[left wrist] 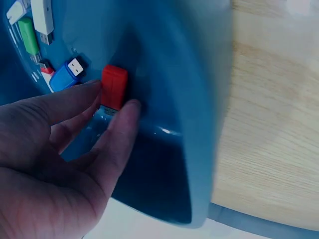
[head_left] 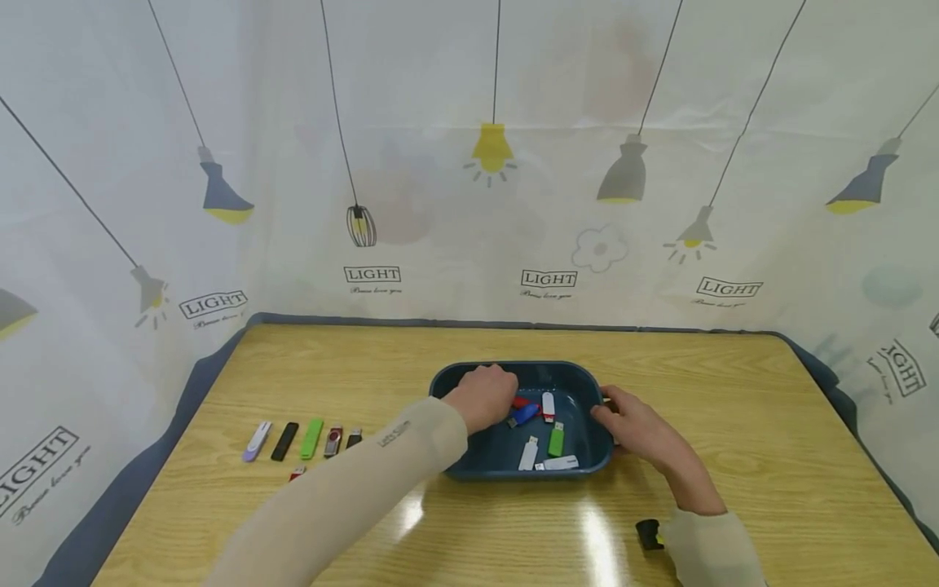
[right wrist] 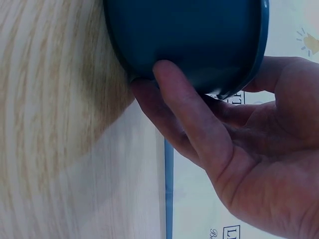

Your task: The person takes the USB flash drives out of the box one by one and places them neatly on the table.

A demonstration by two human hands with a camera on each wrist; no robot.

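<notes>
A dark blue plastic basin (head_left: 565, 375) stands on the table with several USB flash drives inside. My left hand (head_left: 484, 397) reaches into its left part. In the left wrist view, the index finger and thumb of that hand pinch a red USB flash drive (left wrist: 114, 85) from either side. Close by lie a blue drive (head_left: 524, 416) and a white drive with a red end (head_left: 548, 405). A green drive (head_left: 556, 439) and more white ones (head_left: 528, 453) lie toward the near wall. My right hand (head_left: 640, 428) grips the basin's right end, fingers against its outer wall (right wrist: 189, 45).
Left of the basin, a row on the wooden table (head_left: 367, 359) includes a white-and-purple drive (head_left: 257, 441), a black one (head_left: 284, 441), a green one (head_left: 311, 439) and a red-and-silver one (head_left: 333, 441). A small black object (head_left: 649, 534) lies near the right sleeve. A printed curtain (head_left: 440, 228) hangs behind.
</notes>
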